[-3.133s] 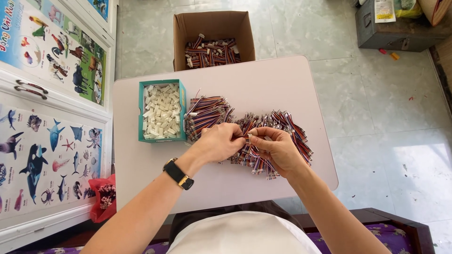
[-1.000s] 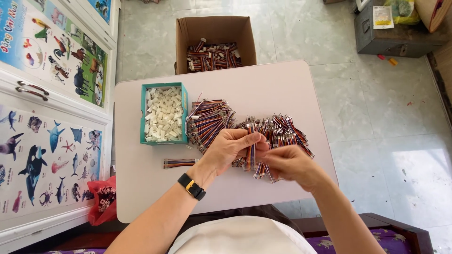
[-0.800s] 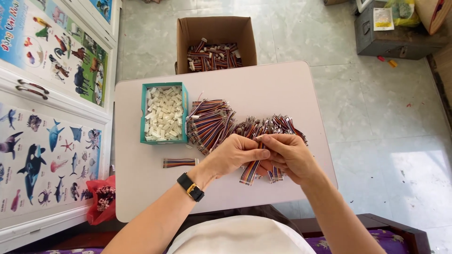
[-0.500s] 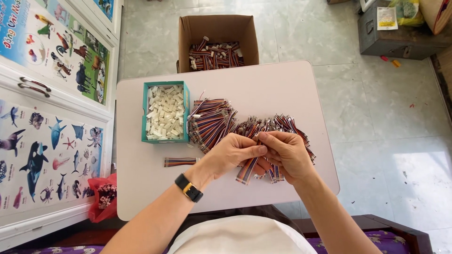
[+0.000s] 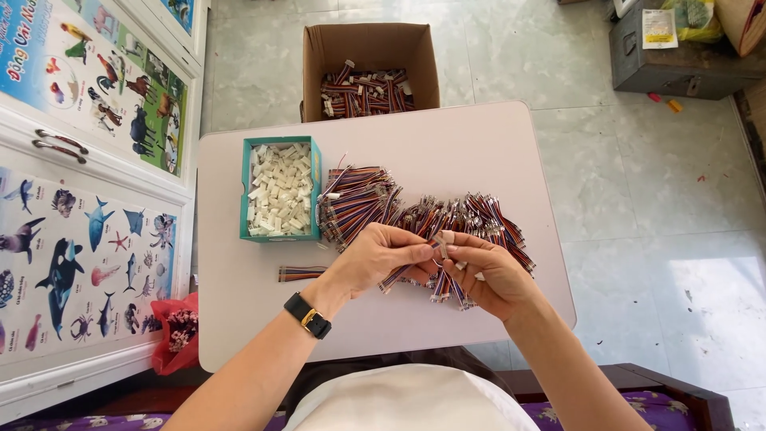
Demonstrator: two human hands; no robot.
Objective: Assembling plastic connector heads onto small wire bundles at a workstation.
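Observation:
My left hand (image 5: 375,259) and my right hand (image 5: 488,275) meet over a small white table (image 5: 447,152), fingertips pinched together on a short multicoloured wire bundle (image 5: 415,271) and a small white connector piece at its end. Under and behind the hands lies a heap of the same striped wire bundles (image 5: 479,219), with a neater stack (image 5: 355,199) to its left. A teal box (image 5: 281,190) full of white plastic connectors stands left of the stacks. One finished-looking bundle (image 5: 302,274) lies alone near my left wrist, which wears a black watch.
A cardboard box (image 5: 369,60) holding more wire bundles stands on the tiled floor beyond the table. Cabinet doors with animal posters (image 5: 80,199) line the left side. A red bag (image 5: 177,339) sits by the table's left leg; a dark metal case (image 5: 678,56) is far right.
My right hand came back from the heap to join the left, and both now pinch a wire bundle and connector. A single bundle has appeared on the table left of my hands.

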